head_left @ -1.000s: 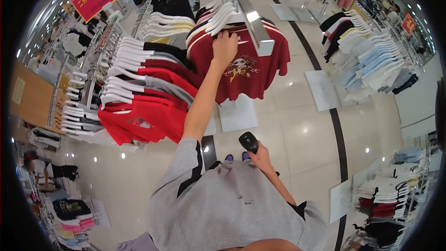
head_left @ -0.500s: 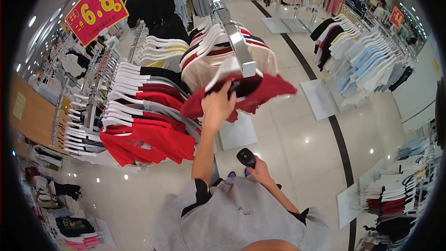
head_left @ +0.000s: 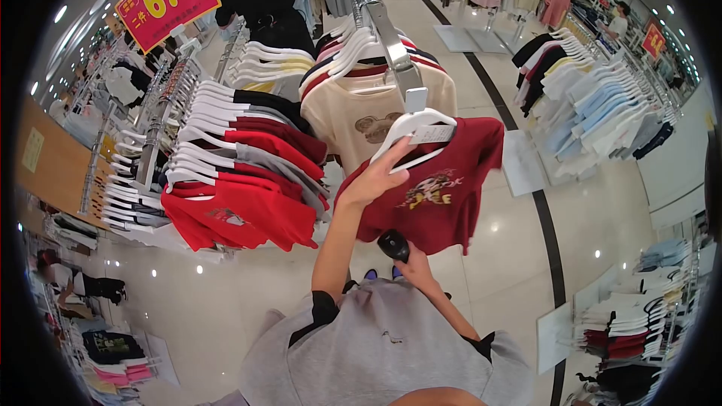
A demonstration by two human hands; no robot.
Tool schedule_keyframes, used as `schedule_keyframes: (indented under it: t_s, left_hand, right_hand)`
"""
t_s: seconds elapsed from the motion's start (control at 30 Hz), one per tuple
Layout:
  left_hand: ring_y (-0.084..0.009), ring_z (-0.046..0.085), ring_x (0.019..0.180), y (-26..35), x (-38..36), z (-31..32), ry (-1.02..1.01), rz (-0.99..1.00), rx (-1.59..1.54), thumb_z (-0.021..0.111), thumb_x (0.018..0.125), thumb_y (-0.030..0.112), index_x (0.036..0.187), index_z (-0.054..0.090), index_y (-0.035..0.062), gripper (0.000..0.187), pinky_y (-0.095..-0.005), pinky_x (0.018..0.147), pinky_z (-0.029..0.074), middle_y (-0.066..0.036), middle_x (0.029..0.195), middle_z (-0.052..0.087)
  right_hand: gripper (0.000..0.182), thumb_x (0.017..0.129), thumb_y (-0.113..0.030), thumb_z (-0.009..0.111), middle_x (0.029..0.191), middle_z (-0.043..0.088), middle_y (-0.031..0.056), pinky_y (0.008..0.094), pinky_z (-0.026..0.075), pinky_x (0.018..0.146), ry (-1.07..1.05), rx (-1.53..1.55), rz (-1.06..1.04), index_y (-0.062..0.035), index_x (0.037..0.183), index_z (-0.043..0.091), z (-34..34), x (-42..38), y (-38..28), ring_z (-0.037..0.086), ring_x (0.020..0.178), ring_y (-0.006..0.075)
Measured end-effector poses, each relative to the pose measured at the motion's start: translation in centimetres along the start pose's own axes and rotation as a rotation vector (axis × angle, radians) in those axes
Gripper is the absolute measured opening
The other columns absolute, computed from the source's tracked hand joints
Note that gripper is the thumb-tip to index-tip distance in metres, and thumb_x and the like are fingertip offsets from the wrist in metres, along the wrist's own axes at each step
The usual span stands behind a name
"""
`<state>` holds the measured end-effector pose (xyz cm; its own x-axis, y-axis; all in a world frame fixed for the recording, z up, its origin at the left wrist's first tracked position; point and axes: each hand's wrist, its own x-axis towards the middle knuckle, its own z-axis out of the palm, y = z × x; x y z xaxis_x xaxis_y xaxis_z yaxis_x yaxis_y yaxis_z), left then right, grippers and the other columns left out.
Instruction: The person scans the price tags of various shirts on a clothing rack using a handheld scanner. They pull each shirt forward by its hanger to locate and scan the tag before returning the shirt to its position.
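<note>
Glossy pale tiles are noted across the shop floor (head_left: 504, 263), with 1 dark strip (head_left: 550, 252) running to the right of the garments. Just off the front end of the chrome rail (head_left: 389, 41), a dark red shirt (head_left: 455, 207) is found on a white hanger (head_left: 407, 122), tilted, its right shoulder the higher. Near the collar a white tag (head_left: 434, 134) is displayed, its long axis set roughly crosswise.

Of the 2 hands, the left hand (head_left: 376, 179) is the nearer to the tag: its fingers are placed at the tag's left end, beside the hanger, with the thumb set lower and apart. Whether tag or hanger is pinched cannot be told.

By the right hand (head_left: 418, 271), fingers wrapped around the handle, a black scanner (head_left: 392, 243) is gripped. Its head is seen against the shirt's lower edge, well apart from the tag, which lies beyond it; contact with the cloth cannot be confirmed.

Behind, a cream shirt (head_left: 353, 109) is carried by the rail; to the left, bright red shirts (head_left: 244, 210) are hung in a row.
</note>
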<state>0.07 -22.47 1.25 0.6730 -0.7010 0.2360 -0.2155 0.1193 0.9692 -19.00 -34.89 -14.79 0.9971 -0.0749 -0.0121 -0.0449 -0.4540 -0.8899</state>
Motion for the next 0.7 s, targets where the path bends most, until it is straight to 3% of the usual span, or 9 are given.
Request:
schedule_keyframes:
  t_s: [0.1, 0.13, 0.2, 0.33, 0.4, 0.47, 0.53, 0.63, 0.7]
  left_hand:
    - [-0.0318, 0.033, 0.141, -3.1, 0.9, 1.2, 0.156, 0.293, -0.675, 0.067, 0.090, 0.036, 0.149, 0.033, 0.0057, 0.074, -0.0482, 0.117, 0.022, -0.016, 0.153, 0.032]
    - [-0.0322, 0.031, 0.141, -1.1, 0.6, 2.5, 0.208, 0.233, -0.960, 0.067, 0.091, 0.033, 0.148, 0.034, 0.0053, 0.071, -0.0516, 0.116, 0.024, -0.013, 0.152, 0.033]
    - [-0.0331, 0.029, 0.142, -1.2, 1.5, 3.6, 0.411, 0.298, -0.924, 0.065, 0.093, 0.028, 0.148, 0.033, 0.0084, 0.066, -0.0544, 0.116, 0.024, -0.011, 0.152, 0.034]
    - [-0.0204, 0.050, 0.124, -2.9, 1.9, 3.5, 0.728, 0.256, -1.058, 0.060, 0.096, 0.015, 0.128, 0.050, 0.0103, 0.034, -0.0439, 0.111, 0.037, -0.005, 0.129, 0.056]
    - [-0.0207, 0.051, 0.122, -3.2, 1.8, 2.8, 0.827, 0.281, -1.133, 0.057, 0.097, 0.010, 0.124, 0.053, 0.0071, 0.027, -0.0393, 0.110, 0.040, -0.006, 0.125, 0.058]
    - [-0.0213, 0.055, 0.119, -2.0, 1.5, 2.0, 0.851, 0.311, -1.214, 0.055, 0.098, 0.009, 0.124, 0.053, 0.0035, 0.027, -0.0380, 0.108, 0.043, -0.008, 0.125, 0.060]
    - [-0.0191, 0.063, 0.108, -2.3, 1.2, 0.2, 0.835, 0.305, -1.370, 0.056, 0.098, 0.012, 0.122, 0.055, 0.0032, 0.026, -0.0351, 0.098, 0.052, -0.008, 0.115, 0.065]
    - [-0.0160, 0.064, 0.103, -0.8, 0.2, 0.2, 0.847, 0.293, -1.282, 0.057, 0.098, 0.010, 0.119, 0.055, 0.0003, 0.024, -0.0314, 0.093, 0.052, -0.008, 0.110, 0.066]
    - [-0.0114, 0.063, 0.095, -0.1, -0.1, 1.2, 0.962, 0.207, -0.416, 0.059, 0.097, 0.010, 0.117, 0.055, -0.0015, 0.023, -0.0274, 0.085, 0.051, -0.008, 0.105, 0.066]
  right_hand:
    - [0.042, 0.073, -0.013, 0.069, 0.088, 0.066, 0.0242, 0.0424, 0.051, 0.078, 0.008, 0.073, -0.010, 0.0013, 0.112, 0.057, 0.3, -0.1, 0.4, 0.066, 0.087, 0.0411]
    - [0.042, 0.073, -0.012, 0.069, 0.088, 0.066, 0.0234, 0.0413, 0.052, 0.078, 0.010, 0.108, -0.008, 0.0012, 0.111, 0.058, 0.3, -0.5, 0.2, 0.067, 0.086, 0.0396]
    - [0.039, 0.075, -0.013, 0.067, 0.089, 0.066, 0.0254, 0.0416, 0.052, 0.078, 0.016, 0.127, 0.017, 0.0005, 0.110, 0.058, 0.0, -0.7, 0.1, 0.066, 0.088, 0.0418]
    - [0.042, 0.074, -0.011, 0.068, 0.088, 0.066, 0.0235, 0.0380, 0.052, 0.077, 0.149, 0.180, 0.030, 0.0014, 0.113, 0.058, -2.1, -0.5, -2.2, 0.067, 0.083, 0.0380]
    - [0.040, 0.073, -0.007, 0.070, 0.085, 0.068, 0.0181, 0.0352, 0.052, 0.076, 0.261, 0.199, -0.010, 0.0014, 0.111, 0.059, -3.3, -0.5, -2.8, 0.068, 0.079, 0.0265]
    - [0.039, 0.074, -0.003, 0.070, 0.085, 0.067, 0.0159, 0.0339, 0.052, 0.075, 0.333, 0.203, -0.029, 0.0011, 0.111, 0.060, -5.2, -0.4, -5.3, 0.066, 0.077, 0.0236]
    - [0.039, 0.074, -0.002, 0.070, 0.086, 0.067, 0.0154, 0.0333, 0.052, 0.074, 0.363, 0.206, -0.091, 0.0011, 0.112, 0.060, -6.4, -0.2, -6.7, 0.066, 0.077, 0.0234]
    - [0.038, 0.075, -0.001, 0.070, 0.090, 0.067, 0.0147, 0.0324, 0.051, 0.075, 0.387, 0.185, -0.203, 0.0011, 0.112, 0.060, -7.5, 0.3, -8.8, 0.065, 0.078, 0.0234]
    - [0.042, 0.075, 0.000, 0.069, 0.098, 0.067, 0.0171, 0.0339, 0.052, 0.077, 0.342, 0.128, -0.241, 0.0016, 0.116, 0.059, -8.0, 0.4, -10.0, 0.067, 0.084, 0.0288]
